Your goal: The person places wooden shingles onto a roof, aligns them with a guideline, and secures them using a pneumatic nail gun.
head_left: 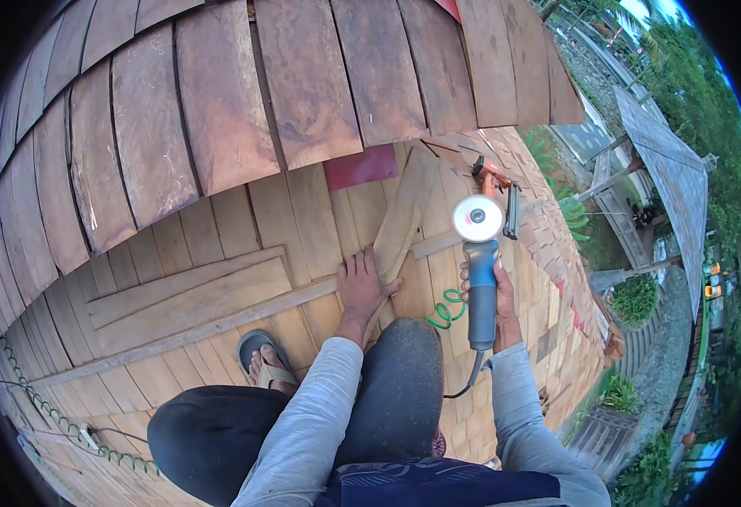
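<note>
My left hand (pixel 362 287) lies with its fingers apart on the wooden roof boards, at the lower end of a loose tan plank (pixel 407 207) that slants up to the shingles. My right hand (pixel 497 283) is closed round the blue-grey body of an angle grinder (pixel 480 317), its pale round disc (pixel 464 219) facing up. Just beyond the disc lies an orange-and-black nail gun (pixel 493 177). A green coiled hose (pixel 445 313) shows between my knee and the grinder.
Weathered shingles (pixel 218 101) overhang the upper area, with a red sheet (pixel 360 169) below. Thin boards (pixel 184 287) lie left. My sandalled foot (pixel 265 359) rests beside a batten. Another coiled hose (pixel 75 435) runs lower left. The roof drops away right toward greenery and a shelter (pixel 666 177).
</note>
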The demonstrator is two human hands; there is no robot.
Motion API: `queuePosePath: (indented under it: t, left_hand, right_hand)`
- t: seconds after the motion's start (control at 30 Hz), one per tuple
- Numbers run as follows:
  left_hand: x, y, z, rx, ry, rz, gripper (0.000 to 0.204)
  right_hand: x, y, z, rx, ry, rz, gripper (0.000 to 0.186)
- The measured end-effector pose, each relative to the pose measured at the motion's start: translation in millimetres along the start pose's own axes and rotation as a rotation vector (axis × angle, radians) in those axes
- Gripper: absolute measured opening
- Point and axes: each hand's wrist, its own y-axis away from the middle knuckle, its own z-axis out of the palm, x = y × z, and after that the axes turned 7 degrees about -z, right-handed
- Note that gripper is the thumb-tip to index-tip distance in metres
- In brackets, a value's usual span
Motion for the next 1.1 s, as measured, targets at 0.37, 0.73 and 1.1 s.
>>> queuePosePath:
  t: [0.37, 0.73, 1.1]
  left_hand:
    - [51.7, -96.4, -50.8, 0.250, 0.267, -0.209, 0.107]
    - [29.4, -281.1, -49.4, 0.353, -0.114, -0.259, 0.095]
    - [-21.8, -295.9, -26.7, 0.515, -0.341, -0.177, 0.089]
  right_hand:
    - [80.2, 78.4, 45.5, -0.015, -0.736, -0.140, 0.077]
    - [91.2, 126.5, 60.2, 0.158, -0.571, -0.255, 0.079]
    - [82.6, 145.2, 67.4, 0.191, -0.471, -0.293, 0.080]
